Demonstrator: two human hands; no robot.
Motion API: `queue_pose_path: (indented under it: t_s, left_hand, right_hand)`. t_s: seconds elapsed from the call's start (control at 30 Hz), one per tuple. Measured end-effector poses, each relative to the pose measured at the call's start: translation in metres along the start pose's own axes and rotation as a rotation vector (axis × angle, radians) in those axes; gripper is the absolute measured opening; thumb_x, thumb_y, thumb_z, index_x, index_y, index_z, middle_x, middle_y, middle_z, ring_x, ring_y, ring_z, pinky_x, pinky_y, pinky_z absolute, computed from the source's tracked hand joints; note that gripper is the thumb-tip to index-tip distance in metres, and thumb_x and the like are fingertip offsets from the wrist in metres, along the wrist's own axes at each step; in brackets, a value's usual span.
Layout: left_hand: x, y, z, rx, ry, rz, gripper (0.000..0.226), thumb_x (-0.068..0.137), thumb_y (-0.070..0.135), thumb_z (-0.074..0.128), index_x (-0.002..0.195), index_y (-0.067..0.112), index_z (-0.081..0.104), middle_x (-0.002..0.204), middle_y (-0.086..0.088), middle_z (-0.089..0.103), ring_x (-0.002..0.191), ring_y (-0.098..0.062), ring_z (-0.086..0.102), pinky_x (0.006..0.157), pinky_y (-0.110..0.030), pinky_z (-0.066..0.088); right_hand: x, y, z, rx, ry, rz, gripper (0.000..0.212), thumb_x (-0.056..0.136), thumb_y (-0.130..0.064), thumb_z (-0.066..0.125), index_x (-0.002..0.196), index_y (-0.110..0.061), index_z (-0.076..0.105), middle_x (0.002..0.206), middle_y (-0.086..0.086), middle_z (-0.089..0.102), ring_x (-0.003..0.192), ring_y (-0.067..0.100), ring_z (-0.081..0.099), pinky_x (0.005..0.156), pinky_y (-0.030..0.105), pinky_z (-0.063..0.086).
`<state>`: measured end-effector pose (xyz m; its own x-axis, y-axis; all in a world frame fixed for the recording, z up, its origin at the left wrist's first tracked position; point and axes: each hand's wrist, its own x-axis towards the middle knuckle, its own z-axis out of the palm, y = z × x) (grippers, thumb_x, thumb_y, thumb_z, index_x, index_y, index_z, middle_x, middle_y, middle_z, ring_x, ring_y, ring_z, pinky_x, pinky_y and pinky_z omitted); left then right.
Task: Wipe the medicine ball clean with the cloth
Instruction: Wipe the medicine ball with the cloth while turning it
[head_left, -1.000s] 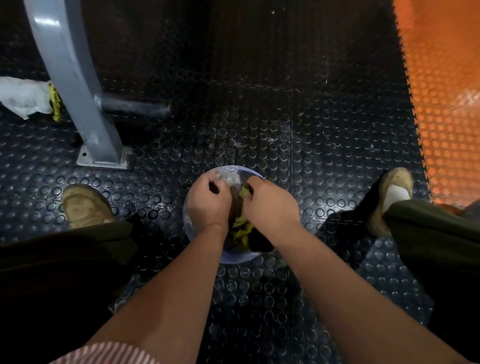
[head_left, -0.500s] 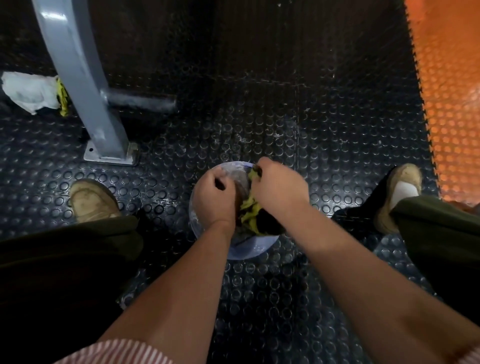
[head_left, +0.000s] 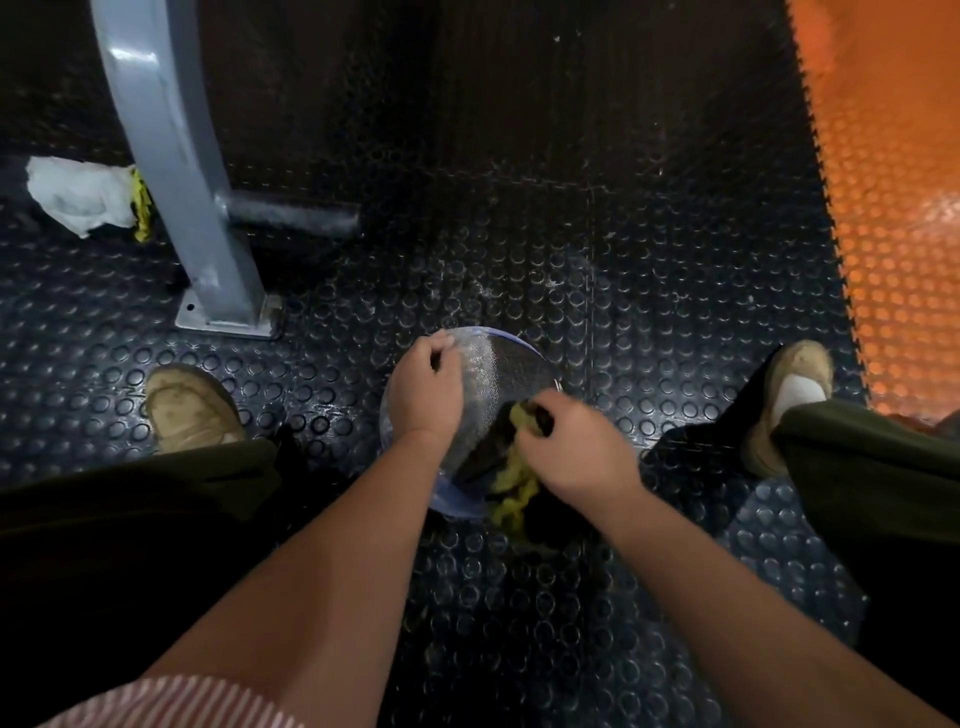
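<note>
The left hand (head_left: 426, 387) curls its grip on the pebbled round medicine ball (head_left: 509, 369), while right of it the right hand (head_left: 576, 452) bunches crumpled yellow cloth (head_left: 511, 486) in its grip, above the studded black floor (head_left: 623, 291).

Both bare forearms (head_left: 332, 561) are stretched down and forward, left grip (head_left: 426, 387) curled over, right grip (head_left: 576, 449) clenched pretty tight, knuckles up.

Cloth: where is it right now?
In the head view, the cloth is bunched in the right hand, pressed against the lower right side of the medicine ball, just below centre frame; the left hand grips the ball's upper left.
</note>
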<state>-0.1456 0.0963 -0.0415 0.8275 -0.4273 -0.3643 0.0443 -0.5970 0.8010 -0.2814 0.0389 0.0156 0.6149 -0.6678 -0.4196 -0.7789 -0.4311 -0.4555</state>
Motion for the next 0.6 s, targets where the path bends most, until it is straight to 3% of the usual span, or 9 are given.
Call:
queue_pose_path:
  t_s: [0.1,0.2,0.27,0.33,0.43,0.53,0.6]
  left_hand:
    - [0.002,-0.001,-0.019,0.075,-0.288,0.034,0.052,0.091,0.045,0.06,0.137,0.024,0.048,0.151,0.011,0.037,0.134,-0.013,0.04,0.11,-0.035,0.035]
    - [-0.002,-0.001,-0.032,0.545,-0.549,0.173,0.117,0.066,0.058,0.079,0.154,0.027,0.007,0.162,0.009,-0.006,0.149,-0.017,-0.005,0.121,-0.046,0.007]
    - [-0.005,-0.002,-0.034,0.818,-0.634,0.214,0.143,0.055,0.056,0.087,0.152,0.029,-0.016,0.158,0.01,-0.026,0.146,-0.019,-0.023,0.12,-0.051,0.002]
    - [-0.005,-0.003,-0.032,0.89,-0.654,0.196,0.151,0.052,0.049,0.091,0.149,0.03,-0.024,0.155,0.01,-0.032,0.144,-0.021,-0.028,0.119,-0.055,0.006]
    - [-0.003,-0.003,-0.03,0.835,-0.633,0.176,0.148,0.055,0.034,0.093,0.15,0.033,-0.021,0.156,0.01,-0.029,0.145,-0.021,-0.025,0.119,-0.056,0.009]
    - [-0.002,0.001,-0.028,0.78,-0.621,0.152,0.142,0.059,0.024,0.092,0.15,0.038,-0.015,0.156,0.012,-0.026,0.146,-0.022,-0.021,0.119,-0.055,0.009]
    - [-0.002,0.002,-0.028,0.757,-0.616,0.146,0.141,0.058,0.022,0.092,0.15,0.04,-0.012,0.157,0.012,-0.025,0.146,-0.022,-0.021,0.12,-0.054,0.009]
  right_hand:
    - [0.022,0.0,-0.023,0.075,0.06,0.036,0.019,0.09,-0.028,0.053,0.102,-0.022,0.067,0.083,0.001,0.064,0.081,0.024,0.061,0.065,0.028,0.043]
    - [0.041,-0.003,-0.032,0.023,0.0,0.005,0.028,0.093,-0.024,0.051,0.116,-0.026,0.068,0.093,0.004,0.067,0.083,0.023,0.061,0.069,0.027,0.045]
    - [0.048,-0.007,-0.025,-0.06,-0.032,-0.042,0.027,0.093,-0.021,0.05,0.113,-0.023,0.068,0.096,0.005,0.064,0.084,0.023,0.058,0.07,0.027,0.045]
    - [0.046,-0.009,-0.013,-0.114,-0.011,-0.065,0.028,0.093,-0.018,0.048,0.114,-0.022,0.066,0.102,0.006,0.057,0.091,0.026,0.058,0.072,0.029,0.045]
    - [0.03,-0.005,0.006,-0.102,0.094,-0.076,0.033,0.094,-0.019,0.045,0.122,-0.024,0.061,0.11,0.01,0.051,0.095,0.033,0.057,0.076,0.036,0.048]
    - [-0.004,0.002,0.035,-0.095,0.276,-0.162,0.029,0.08,-0.015,0.058,0.108,-0.015,0.069,0.088,0.014,0.058,0.065,0.033,0.059,0.052,0.033,0.052]
    - [-0.026,0.008,0.056,-0.105,0.261,-0.223,0.03,0.072,-0.018,0.067,0.101,-0.014,0.071,0.075,0.011,0.057,0.052,0.03,0.056,0.038,0.026,0.038]
